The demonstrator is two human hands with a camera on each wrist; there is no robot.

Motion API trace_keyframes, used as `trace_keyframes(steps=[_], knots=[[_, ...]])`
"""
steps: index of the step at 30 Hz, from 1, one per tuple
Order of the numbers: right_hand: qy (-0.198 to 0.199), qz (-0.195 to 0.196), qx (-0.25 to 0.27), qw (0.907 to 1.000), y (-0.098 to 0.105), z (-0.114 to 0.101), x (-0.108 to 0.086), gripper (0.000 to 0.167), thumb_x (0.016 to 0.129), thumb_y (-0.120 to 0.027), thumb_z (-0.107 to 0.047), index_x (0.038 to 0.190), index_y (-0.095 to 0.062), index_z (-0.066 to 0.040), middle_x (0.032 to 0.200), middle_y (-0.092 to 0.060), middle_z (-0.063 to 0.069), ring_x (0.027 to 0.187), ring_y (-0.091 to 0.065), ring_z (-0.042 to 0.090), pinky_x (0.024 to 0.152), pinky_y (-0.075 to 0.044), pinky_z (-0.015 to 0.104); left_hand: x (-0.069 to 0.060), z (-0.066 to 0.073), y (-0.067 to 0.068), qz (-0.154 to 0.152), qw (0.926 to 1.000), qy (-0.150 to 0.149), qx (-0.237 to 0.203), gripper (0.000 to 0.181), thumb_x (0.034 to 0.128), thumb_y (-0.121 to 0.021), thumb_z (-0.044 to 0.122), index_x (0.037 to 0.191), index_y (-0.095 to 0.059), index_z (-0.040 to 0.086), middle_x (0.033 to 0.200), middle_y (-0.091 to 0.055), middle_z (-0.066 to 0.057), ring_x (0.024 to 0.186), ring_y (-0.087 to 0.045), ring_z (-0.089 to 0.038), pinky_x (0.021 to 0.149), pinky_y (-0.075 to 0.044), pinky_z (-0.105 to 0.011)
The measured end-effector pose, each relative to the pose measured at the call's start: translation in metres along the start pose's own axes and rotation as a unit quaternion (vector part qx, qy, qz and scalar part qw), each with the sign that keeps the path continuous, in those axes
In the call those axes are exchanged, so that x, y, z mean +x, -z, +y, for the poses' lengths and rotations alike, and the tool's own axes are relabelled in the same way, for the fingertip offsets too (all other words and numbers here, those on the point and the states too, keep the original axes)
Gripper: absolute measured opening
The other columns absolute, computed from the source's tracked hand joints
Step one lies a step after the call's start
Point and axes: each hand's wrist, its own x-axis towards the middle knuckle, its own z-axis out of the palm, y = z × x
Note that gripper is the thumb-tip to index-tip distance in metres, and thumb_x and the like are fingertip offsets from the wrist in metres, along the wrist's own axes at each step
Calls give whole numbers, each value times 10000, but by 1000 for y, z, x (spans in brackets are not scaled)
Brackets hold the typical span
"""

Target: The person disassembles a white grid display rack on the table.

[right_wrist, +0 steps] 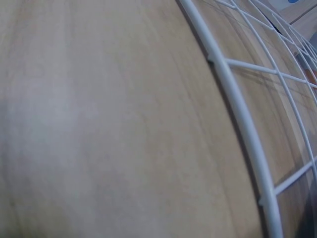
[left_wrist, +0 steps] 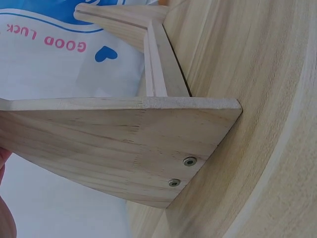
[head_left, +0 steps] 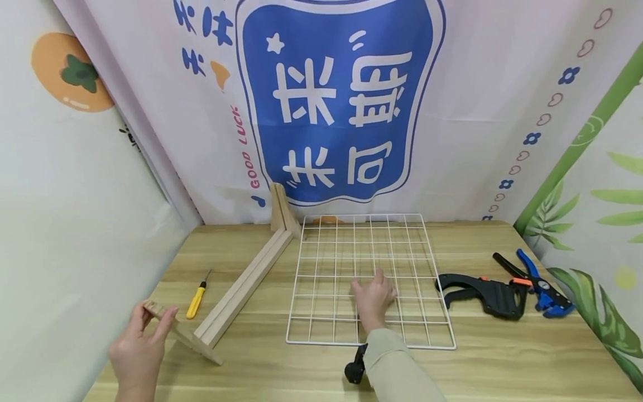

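At the left, my left hand (head_left: 138, 349) pinches the raised end of a wooden end panel (left_wrist: 109, 144) between thumb and fingers. This panel belongs to a wooden stand, whose long bar (head_left: 246, 287) runs back to a second upright end piece (head_left: 281, 209). Two metal bolt heads (left_wrist: 189, 161) show on the near panel in the left wrist view. A white wire grid panel (head_left: 318, 319) lies on the table to the right of the stand. Over its middle is my right hand (head_left: 374, 301), thumb and forefinger apart; contact with the wires is unclear.
A screwdriver with a yellow handle (head_left: 196, 301) lies left of the bar. To the grid's right are a black bar clamp (head_left: 494, 298) and blue-and-black wire strippers (head_left: 545, 287). A printed cloth (head_left: 462, 139) hangs behind the wooden table (head_left: 271, 368).
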Motion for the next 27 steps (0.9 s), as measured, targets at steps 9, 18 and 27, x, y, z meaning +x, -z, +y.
trace_keyframes(steps=[9,18,27], knots=[[-233,-307,75,9992,-8,-1,0,775,753,-732,-313,1345,-361,22,1311,-458,246,1215,-352,425,1045,-285,538,-1,-3,0,9,10000,56,30,446,711,-796,266,896,-621,-101,885,-646,-288,844,-651,-278,716,-324,83],[-196,-303,81,9993,-9,0,2,786,749,-736,-302,1351,-360,36,1311,-460,249,1193,-359,428,1017,-306,529,-3,-3,1,-141,9996,237,46,443,726,-793,266,897,-615,-102,878,-650,-287,951,-441,161,724,-321,87],[220,-174,-92,9996,-12,4,8,800,745,-743,-298,1321,-358,102,1275,-472,293,1157,-401,442,1014,-280,524,-4,-5,-5,178,9995,102,-220,528,747,-750,389,876,-621,-106,838,-651,-295,959,-341,299,716,-324,87]])
